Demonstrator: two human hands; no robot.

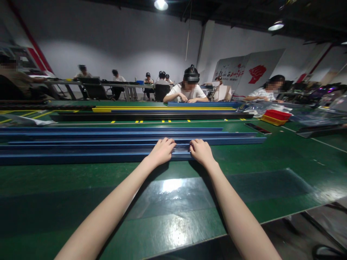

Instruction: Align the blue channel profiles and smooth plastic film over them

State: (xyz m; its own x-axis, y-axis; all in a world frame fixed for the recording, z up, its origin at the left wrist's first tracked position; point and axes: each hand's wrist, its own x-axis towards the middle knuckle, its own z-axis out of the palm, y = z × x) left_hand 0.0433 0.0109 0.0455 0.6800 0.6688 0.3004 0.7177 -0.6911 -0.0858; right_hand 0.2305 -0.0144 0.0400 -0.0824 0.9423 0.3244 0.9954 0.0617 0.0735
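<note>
A long blue channel strip [81, 158] lies nearest me across the green table, running out to the left. My left hand [163, 150] is closed over it with curled fingers, a short way from its right end. Over that right end my right hand [201, 151] bends its fingers, closed on the strip's edge; the fingertips are partly hidden. Between both hands a short stretch of the channel shows. Just behind it, more blue channel strips [238, 140] lie roughly parallel. A clear plastic sheet [271, 183] lies flat under my forearms.
Farther back are a black strip [151, 116] and a yellow strip [162, 108]. A phone [257, 128] and a red and yellow bin [275, 117] stand right of them. A co-worker [187, 88] sits across the table. The table's near edge [217, 236] slants below me.
</note>
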